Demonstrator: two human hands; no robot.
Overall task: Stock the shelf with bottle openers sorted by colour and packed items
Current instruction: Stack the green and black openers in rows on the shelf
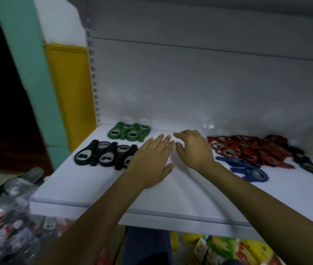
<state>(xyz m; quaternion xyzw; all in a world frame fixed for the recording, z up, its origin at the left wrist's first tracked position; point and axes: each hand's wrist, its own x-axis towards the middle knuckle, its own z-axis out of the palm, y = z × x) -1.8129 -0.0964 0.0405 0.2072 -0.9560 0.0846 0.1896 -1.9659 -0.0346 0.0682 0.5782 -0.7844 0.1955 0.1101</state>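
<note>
On the white shelf (87,188) lie bottle openers in colour groups. A green row (129,131) sits at the back left and a black row (102,154) lies in front of it. A loose red pile (247,148) lies at the right, with a few blue ones (247,169) before it and a dark one (312,167) at the far right. My left hand (152,159) is flat with straight fingers over the shelf, covering the right end of the black row. My right hand (194,148) hovers beside it with loosely bent fingers, holding nothing.
Plastic bottles (12,213) crowd the lower left below the shelf. Colourful packets (237,249) lie under the shelf's front edge at the lower right. A yellow panel (69,92) and a teal post (27,73) stand to the left. The grey back wall (190,83) closes the shelf.
</note>
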